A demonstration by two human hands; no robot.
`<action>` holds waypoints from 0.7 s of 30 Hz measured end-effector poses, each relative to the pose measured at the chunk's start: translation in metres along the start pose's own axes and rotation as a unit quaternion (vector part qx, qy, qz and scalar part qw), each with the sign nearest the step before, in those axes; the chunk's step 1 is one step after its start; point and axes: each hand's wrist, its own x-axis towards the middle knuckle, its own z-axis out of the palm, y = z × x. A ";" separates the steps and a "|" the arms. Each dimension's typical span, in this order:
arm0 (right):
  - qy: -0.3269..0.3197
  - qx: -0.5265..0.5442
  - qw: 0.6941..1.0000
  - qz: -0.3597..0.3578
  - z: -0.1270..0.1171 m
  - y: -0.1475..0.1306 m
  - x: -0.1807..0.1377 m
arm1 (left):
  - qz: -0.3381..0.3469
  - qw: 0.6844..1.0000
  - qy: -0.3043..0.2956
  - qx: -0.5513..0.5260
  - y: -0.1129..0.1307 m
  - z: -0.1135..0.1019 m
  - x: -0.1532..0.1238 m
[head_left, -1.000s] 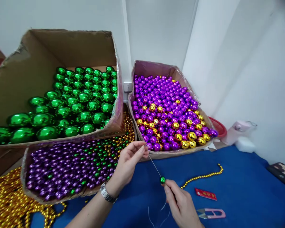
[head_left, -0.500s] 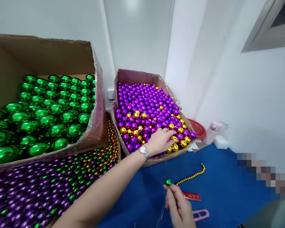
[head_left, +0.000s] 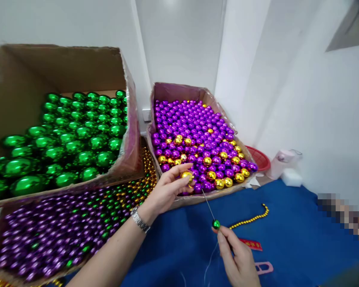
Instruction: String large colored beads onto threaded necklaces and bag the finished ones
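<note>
Between the thumb and fingers of my left hand (head_left: 167,189) is a shiny gold bead (head_left: 185,175), held over the near edge of the box of purple and gold beads (head_left: 194,131). My right hand (head_left: 237,255) pinches a long thin needle (head_left: 208,204) that points up toward that box. A small green bead (head_left: 215,224) sits on the needle at my right fingertips. Clear thread (head_left: 210,265) hangs below my right hand over the blue cloth (head_left: 287,223).
A gold bead string (head_left: 251,220), a red packet (head_left: 253,244) and a pink-handled tool (head_left: 265,267) lie beside my right hand. Large green balls fill a carton (head_left: 124,79) at left, above small mixed beads (head_left: 48,235). A red basket (head_left: 259,157) stands behind.
My left hand has drawn back leftward from the gold beads in the box and now holds one. My right hand keeps its pinch; the view has shifted slightly.
</note>
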 end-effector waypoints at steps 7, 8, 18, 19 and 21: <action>-0.065 0.013 0.996 -0.059 0.017 -0.015 0.001 | -0.048 0.982 0.107 -0.145 -0.015 -0.030 -0.061; -0.073 0.011 0.995 -0.069 0.019 -0.016 0.001 | -0.048 0.982 0.111 -0.143 -0.015 -0.031 -0.064; -0.080 -0.036 0.989 -0.119 0.021 -0.016 -0.001 | -0.038 0.986 0.134 -0.093 -0.016 -0.036 -0.079; -0.079 -0.038 0.989 -0.122 0.021 -0.016 -0.001 | -0.034 0.986 0.138 -0.091 -0.016 -0.036 -0.080; -0.080 -0.042 0.988 -0.127 0.021 -0.017 0.000 | -0.030 0.985 0.145 -0.092 -0.017 -0.037 -0.081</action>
